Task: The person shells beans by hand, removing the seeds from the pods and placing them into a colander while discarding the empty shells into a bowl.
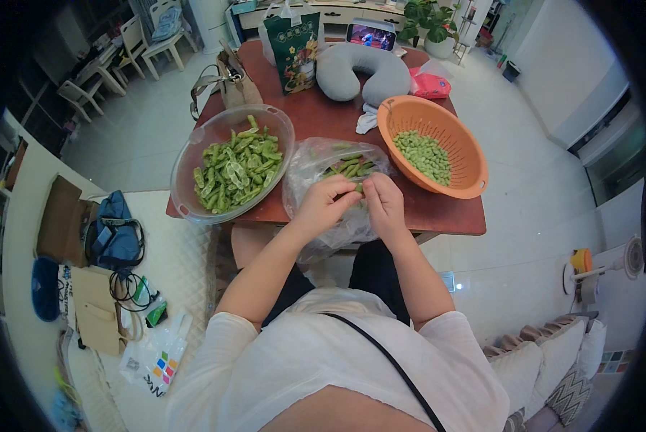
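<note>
Over the clear plastic bag (305, 162) at the table's front, my left hand (328, 204) and my right hand (384, 204) meet, fingers pinched on a green bean pod (360, 186) that shows only in part. Several whole pods (350, 167) lie in the bag just beyond my fingers. To the left is a clear plastic basin (184, 176) heaped with split, emptied pods (238, 169). On the right, an orange colander (468, 155) holds shelled green beans (424, 155) and leans toward me.
A grey neck pillow (366, 61), a phone (370, 37) on a stand, a green bag (292, 54) and a pink tissue pack (429, 83) stand at the back of the red-brown table (449, 222). A beige handbag (238, 83) sits behind the basin. Left is a light couch (175, 252) with bags.
</note>
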The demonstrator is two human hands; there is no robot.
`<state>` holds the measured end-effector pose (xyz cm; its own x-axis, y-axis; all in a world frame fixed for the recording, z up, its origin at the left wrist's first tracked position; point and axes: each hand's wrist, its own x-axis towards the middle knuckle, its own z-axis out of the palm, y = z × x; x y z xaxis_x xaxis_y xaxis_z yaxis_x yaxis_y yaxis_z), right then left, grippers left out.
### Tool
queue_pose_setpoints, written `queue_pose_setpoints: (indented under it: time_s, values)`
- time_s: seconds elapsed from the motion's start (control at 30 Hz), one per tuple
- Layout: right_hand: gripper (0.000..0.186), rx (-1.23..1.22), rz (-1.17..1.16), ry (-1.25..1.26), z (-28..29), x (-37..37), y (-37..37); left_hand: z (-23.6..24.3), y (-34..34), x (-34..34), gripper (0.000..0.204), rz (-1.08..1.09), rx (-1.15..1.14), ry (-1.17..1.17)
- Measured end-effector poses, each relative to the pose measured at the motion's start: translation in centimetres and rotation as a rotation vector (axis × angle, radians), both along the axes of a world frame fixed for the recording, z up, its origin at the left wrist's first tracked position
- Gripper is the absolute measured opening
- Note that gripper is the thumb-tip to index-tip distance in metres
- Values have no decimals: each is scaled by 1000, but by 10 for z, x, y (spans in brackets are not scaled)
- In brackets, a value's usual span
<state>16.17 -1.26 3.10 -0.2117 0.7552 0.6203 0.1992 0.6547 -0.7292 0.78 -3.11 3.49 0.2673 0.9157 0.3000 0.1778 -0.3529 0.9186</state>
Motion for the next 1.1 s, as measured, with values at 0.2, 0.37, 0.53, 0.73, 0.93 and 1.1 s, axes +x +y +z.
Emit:
queue_pose_setpoints:
  time_s: [0.2, 0.37, 0.53, 0.73, 0.93, 1.1]
  values:
    - [10, 77, -94, -103, 18, 4, -6, 0, -1, -4, 14, 102, 134, 55]
    - [15, 182, -83, -80, 14, 9, -5, -3, -2, -5, 14, -6, -166, -176]
    - [15, 149, -31, -66, -3, 4, -18, -12, 4, -11, 20, -176, -600, -740]
    - [15, 180, -19, -131, -7, 0, -23, -24, 8, -3, 20, -158, -652, -956]
    - [15, 152, -49, -96, -3, -1, -9, -42, 15, -5, 17, -296, -680, -943]
    - [15, 337, 6, 52, 61, -34, 8, -49, 18, -3, 17, -301, -664, -853]
